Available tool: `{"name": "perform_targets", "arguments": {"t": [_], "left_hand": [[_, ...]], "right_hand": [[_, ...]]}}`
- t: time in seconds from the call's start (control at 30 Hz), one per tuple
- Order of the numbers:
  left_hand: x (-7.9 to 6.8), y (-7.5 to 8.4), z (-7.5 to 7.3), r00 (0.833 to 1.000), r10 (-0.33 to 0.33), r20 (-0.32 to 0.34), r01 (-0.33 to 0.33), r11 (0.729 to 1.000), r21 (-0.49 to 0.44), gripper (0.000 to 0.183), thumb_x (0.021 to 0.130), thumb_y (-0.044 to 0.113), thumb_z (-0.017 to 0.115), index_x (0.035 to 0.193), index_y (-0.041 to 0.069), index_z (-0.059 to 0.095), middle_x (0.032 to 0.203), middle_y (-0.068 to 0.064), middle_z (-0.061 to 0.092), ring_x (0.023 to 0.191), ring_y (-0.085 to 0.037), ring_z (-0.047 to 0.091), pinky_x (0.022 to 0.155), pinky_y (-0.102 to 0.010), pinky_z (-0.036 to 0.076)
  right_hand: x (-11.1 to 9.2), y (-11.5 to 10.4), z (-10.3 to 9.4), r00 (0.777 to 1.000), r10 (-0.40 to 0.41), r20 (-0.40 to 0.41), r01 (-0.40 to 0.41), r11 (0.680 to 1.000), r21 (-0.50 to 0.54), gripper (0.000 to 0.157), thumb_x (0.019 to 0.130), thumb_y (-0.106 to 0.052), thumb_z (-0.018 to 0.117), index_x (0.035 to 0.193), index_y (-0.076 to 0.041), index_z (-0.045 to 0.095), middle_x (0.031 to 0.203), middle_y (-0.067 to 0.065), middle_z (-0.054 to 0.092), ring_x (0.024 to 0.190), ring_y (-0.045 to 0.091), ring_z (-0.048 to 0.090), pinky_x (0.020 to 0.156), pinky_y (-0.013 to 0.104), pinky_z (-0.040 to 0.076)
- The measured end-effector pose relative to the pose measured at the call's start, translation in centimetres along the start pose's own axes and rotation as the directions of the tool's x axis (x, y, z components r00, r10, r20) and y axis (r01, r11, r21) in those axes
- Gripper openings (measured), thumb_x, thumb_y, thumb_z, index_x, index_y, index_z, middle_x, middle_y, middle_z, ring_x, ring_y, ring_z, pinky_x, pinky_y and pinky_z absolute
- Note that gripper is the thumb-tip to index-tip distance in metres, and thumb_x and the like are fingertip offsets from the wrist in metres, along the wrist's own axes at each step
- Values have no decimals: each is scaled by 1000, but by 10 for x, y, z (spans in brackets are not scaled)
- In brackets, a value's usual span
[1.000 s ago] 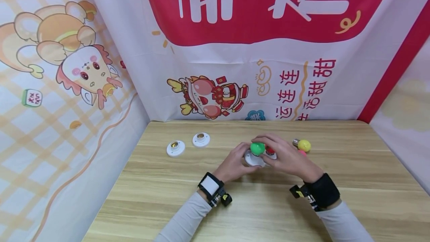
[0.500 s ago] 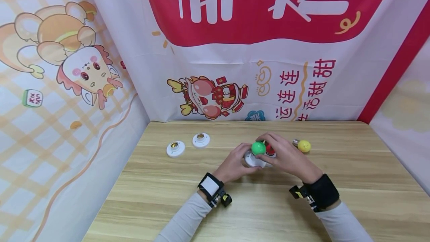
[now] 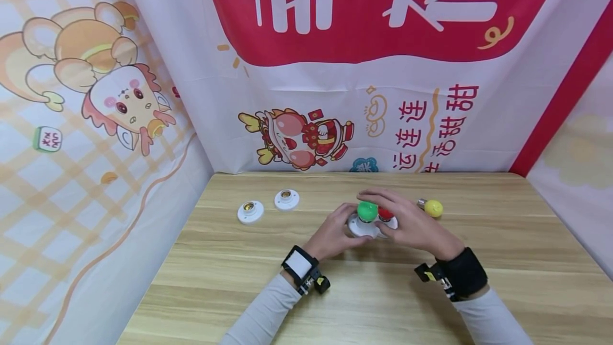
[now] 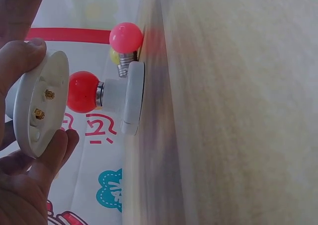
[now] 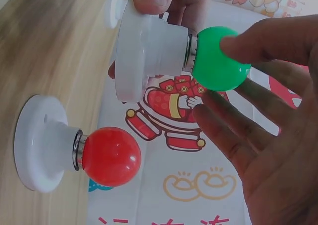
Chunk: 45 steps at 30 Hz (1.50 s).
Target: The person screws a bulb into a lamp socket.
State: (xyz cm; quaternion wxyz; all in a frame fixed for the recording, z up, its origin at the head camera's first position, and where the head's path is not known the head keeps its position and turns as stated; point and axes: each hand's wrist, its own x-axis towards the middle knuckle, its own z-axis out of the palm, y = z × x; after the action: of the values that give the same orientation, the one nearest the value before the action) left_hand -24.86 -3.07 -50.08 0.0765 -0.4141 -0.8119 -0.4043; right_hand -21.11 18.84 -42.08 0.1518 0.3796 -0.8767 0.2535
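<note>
My left hand (image 3: 332, 232) grips a white round lamp holder (image 4: 44, 103) by its rim, tilted up off the table; two brass screws show on its underside in the left wrist view. A green bulb (image 5: 218, 58) sits in that holder, its metal collar partly showing. Around the bulb my right hand (image 3: 416, 225) spreads its fingers, largely straight, and the thumb (image 5: 248, 43) overlaps the bulb's side in the right wrist view. Close by, a red bulb (image 5: 112, 155) stands in a second white holder (image 5: 42, 143) on the table, partly covered by my right hand in the head view.
Two white holders without bulbs, a nearer one (image 3: 250, 212) and a farther one (image 3: 286, 199), stand at the table's back left. A yellow bulb (image 3: 433, 208) lies to the right. The left wrist view shows a pink bulb (image 4: 125, 37) beside it. Printed cloth (image 3: 297, 84) hangs behind the table.
Half a second ago my right fingers and thumb pinched the green bulb; now they have spread and shifted slightly. The left hand keeps its grip and place.
</note>
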Motion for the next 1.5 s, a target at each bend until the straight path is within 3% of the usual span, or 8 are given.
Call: {"name": "perform_targets", "arguments": {"t": [0.13, 0.4, 0.8, 1.03, 1.23, 1.37, 1.5], "left_hand": [[0, 0, 0, 1000, 1, 5, -1, 1000, 0, 71, 82, 42, 74, 141, 21, 42, 134, 4, 49, 121, -7, 48, 102, -24, 43], [0, 1, 0, 1000, -5, 12, 6, 1000, -9, 70, 82, 43, 74, 140, 20, 43, 134, 4, 49, 120, -7, 48, 101, -22, 43], [-1, 3, 2, 1000, -1, 10, 1, 1000, -1, 68, 82, 44, 73, 139, 21, 44, 132, 3, 50, 117, -7, 49, 98, -21, 46], [-1, 2, 4, 1000, 12, 11, -12, 1000, 0, 65, 82, 44, 73, 136, 20, 46, 130, 3, 51, 115, -6, 50, 96, -20, 47], [-2, 1, 4, 1000, 14, 13, -14, 1000, 2, 67, 82, 43, 74, 138, 19, 45, 131, 3, 51, 117, -7, 49, 97, -22, 47], [-2, 1, 4, 1000, 11, 11, -11, 1000, 1, 69, 81, 43, 74, 139, 19, 45, 132, 3, 50, 118, -7, 48, 98, -23, 46], [-2, 2, 3, 1000, 1, 14, -1, 1000, -6, 70, 82, 43, 74, 140, 19, 44, 133, 3, 50, 120, -7, 48, 100, -24, 45]], "right_hand": [[0, 0, 0, 1000, -29, 12, 29, 1000, 12, 64, 81, -4, 70, 139, -22, 52, 142, -2, 49, 131, 22, 40, 103, 49, 44], [-1, -1, 1, 1000, -13, 19, 14, 1000, -13, 54, 82, -7, 72, 133, -20, 58, 136, 0, 54, 128, 21, 44, 101, 47, 46], [0, -1, 3, 998, 63, -22, -65, 995, -75, 48, 82, -31, 76, 126, -18, 61, 127, 1, 56, 113, 16, 53, 91, 41, 54], [0, 0, 5, 997, 64, -40, -68, 992, -102, 50, 79, -38, 77, 122, -17, 61, 119, -3, 56, 101, 13, 57, 83, 36, 57], [-1, 0, 4, 996, 79, -32, -82, 991, -104, 61, 79, -43, 76, 131, -19, 56, 132, 1, 52, 112, 18, 54, 87, 41, 56], [-2, -1, 2, 998, 60, -28, -62, 996, -63, 69, 78, -35, 78, 140, -24, 49, 143, 2, 45, 123, 21, 48, 92, 46, 53], [-2, -2, 0, 1000, 11, -17, -11, 1000, -8, 65, 79, -15, 74, 139, -24, 50, 143, 0, 46, 129, 22, 42, 99, 49, 47]]}}
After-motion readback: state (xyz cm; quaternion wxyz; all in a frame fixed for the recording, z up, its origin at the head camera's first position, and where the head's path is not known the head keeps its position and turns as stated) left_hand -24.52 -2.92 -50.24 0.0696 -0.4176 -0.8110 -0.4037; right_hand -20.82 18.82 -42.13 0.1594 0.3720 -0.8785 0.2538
